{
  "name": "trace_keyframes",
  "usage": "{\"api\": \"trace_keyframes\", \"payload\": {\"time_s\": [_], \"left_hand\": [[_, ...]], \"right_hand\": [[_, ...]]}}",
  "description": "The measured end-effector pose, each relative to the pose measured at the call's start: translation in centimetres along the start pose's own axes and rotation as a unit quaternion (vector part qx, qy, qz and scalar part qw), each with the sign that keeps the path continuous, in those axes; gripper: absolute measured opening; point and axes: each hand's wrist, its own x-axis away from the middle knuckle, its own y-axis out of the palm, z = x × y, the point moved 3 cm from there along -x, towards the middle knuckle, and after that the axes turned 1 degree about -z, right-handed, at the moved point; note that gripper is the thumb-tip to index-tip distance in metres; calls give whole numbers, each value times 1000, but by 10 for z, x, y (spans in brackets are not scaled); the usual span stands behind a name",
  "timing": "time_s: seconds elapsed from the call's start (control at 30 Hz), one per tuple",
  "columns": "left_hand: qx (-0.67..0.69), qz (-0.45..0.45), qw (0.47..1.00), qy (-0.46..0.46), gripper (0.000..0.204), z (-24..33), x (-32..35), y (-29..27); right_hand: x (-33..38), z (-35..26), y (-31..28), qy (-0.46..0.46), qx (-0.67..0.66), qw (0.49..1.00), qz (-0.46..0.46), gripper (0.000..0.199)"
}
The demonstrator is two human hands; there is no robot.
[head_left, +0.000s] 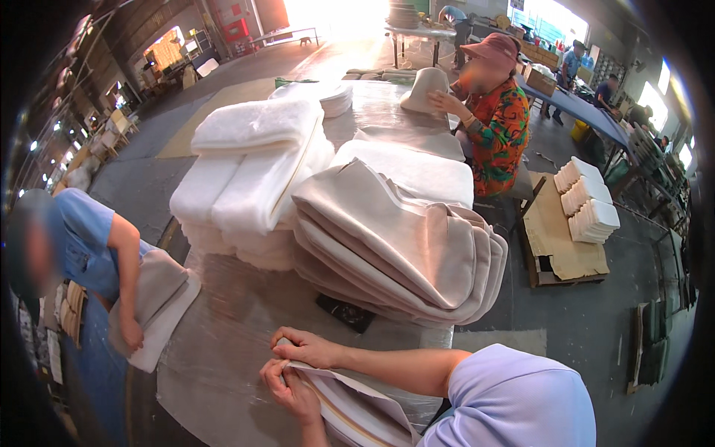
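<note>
A cushion (357,413) with a greyish-beige fabric cover over white padding and a yellowish layer lies at the lower edge, partly out of view. My left hand (290,391) grips its far left end with curled fingers. Just above it, my right hand (307,349) is closed on the cover's edge at the same end, the two hands almost touching. Part of the cover hangs loose along the right side, so the layers inside show. Both thumbs and fingertips press on the fabric; what lies beneath them is hidden.
Beyond my hands, a pile of beige covered cushions (395,238) stands on the plastic-wrapped table (223,350), beside stacked white pads (253,164). A dark flat object (346,313) lies before it. One person (93,246) works at left, another (495,134) at far right. White pads (588,197) sit on a pallet.
</note>
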Motion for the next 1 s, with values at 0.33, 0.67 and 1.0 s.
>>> {"api": "trace_keyframes", "payload": {"time_s": [0.33, 0.67, 1.0], "left_hand": [[2, -5, 1000, -9, 14, 4, 1, 7], [17, 19, 1000, -9, 8, -5, -5, 2], [23, 18, 999, -43, 8, -8, -3, -5]], "right_hand": [[0, 5, -10, 29, 52, 998, 7, 34], [-7, 13, -12, -6, 37, 999, 23, 44], [-10, 17, -7, 49, 45, 998, -14, 48]]}}
